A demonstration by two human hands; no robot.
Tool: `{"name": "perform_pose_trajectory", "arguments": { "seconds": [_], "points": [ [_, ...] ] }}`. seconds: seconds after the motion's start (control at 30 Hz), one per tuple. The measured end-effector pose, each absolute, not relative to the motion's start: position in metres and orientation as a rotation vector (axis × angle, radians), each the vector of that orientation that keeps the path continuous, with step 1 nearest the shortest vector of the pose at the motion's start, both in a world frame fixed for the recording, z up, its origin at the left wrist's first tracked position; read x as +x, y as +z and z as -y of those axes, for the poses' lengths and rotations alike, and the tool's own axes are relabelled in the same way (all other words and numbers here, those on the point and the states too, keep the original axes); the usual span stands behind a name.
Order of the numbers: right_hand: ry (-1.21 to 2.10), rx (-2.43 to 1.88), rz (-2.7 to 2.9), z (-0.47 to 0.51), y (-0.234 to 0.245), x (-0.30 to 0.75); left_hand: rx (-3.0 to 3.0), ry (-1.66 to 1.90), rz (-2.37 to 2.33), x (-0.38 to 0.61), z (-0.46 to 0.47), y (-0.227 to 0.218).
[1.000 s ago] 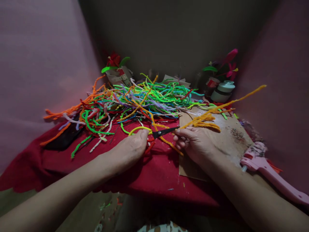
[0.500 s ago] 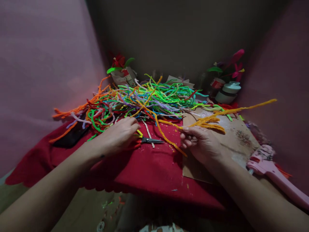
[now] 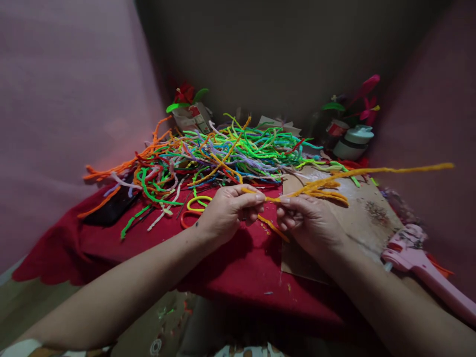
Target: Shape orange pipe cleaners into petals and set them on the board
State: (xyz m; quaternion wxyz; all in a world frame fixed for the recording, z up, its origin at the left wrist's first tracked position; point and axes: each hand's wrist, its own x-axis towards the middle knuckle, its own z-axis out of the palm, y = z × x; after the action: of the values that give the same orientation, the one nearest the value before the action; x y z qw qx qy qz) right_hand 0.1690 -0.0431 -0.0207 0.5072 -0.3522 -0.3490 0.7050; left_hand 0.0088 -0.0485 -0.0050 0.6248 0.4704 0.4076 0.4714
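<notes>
Head view, near to far: both forearms enter from the bottom edge and converge over the red cloth (image 3: 238, 267) at table centre. Left hand (image 3: 228, 210) has thumb and fingers pinched narrow on the near end of an orange pipe cleaner (image 3: 372, 171); right hand (image 3: 307, 220) pinches the same orange bundle just beside it, fingertips of the two hands almost touching. Long axis of the pipe cleaner runs from the pinch point out to the right and slightly upward, its free end well clear of the table near the right edge of frame. Shorter orange loops bunch just beyond the right hand's knuckles. A loose orange tail drops from the pinch toward the cloth between the two hands. Right hand is the nearer to the long free length; left hand holds only the end. Under the right hand lies a brown cardboard sheet (image 3: 357, 218); a pink glue gun (image 3: 420, 263) rests off its right edge. Yellow and orange rings that look like scissor handles (image 3: 193, 208) lie just left of the left hand, blades not visible. Farther back, a tangled heap of multicoloured pipe cleaners (image 3: 223, 153), then a white jar (image 3: 353, 141) and artificial flowers (image 3: 362, 101) at the wall.
</notes>
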Motion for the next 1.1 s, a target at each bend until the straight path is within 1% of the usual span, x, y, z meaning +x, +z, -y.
{"name": "perform_pose_trajectory", "arguments": {
  "seconds": [0.13,0.23,0.4,0.7,1.0,1.1],
  "points": [
    [1.735,-0.783,0.847,0.0431,-0.0214,0.1700,1.074,1.056,-0.933,0.0127,0.0472,-0.0060],
    [1.730,-0.758,0.956,0.0459,-0.0218,0.1698,1.145,1.012,-0.927,0.0156,0.0485,-0.0089],
    [1.607,-0.842,1.068,0.0512,-0.0239,0.1694,1.104,1.008,-0.910,0.0162,0.0501,-0.0149],
    [1.582,-0.985,1.115,0.0488,-0.0262,0.1720,1.102,0.936,-0.929,0.0172,0.0503,-0.0110],
    [1.379,-1.083,1.324,0.0486,-0.0292,0.1729,1.003,0.917,-0.881,0.0167,0.0487,-0.0146],
    [1.183,-1.154,1.489,0.0499,-0.0276,0.1741,1.014,0.895,-0.906,0.0163,0.0481,-0.0147]
  ]
}}
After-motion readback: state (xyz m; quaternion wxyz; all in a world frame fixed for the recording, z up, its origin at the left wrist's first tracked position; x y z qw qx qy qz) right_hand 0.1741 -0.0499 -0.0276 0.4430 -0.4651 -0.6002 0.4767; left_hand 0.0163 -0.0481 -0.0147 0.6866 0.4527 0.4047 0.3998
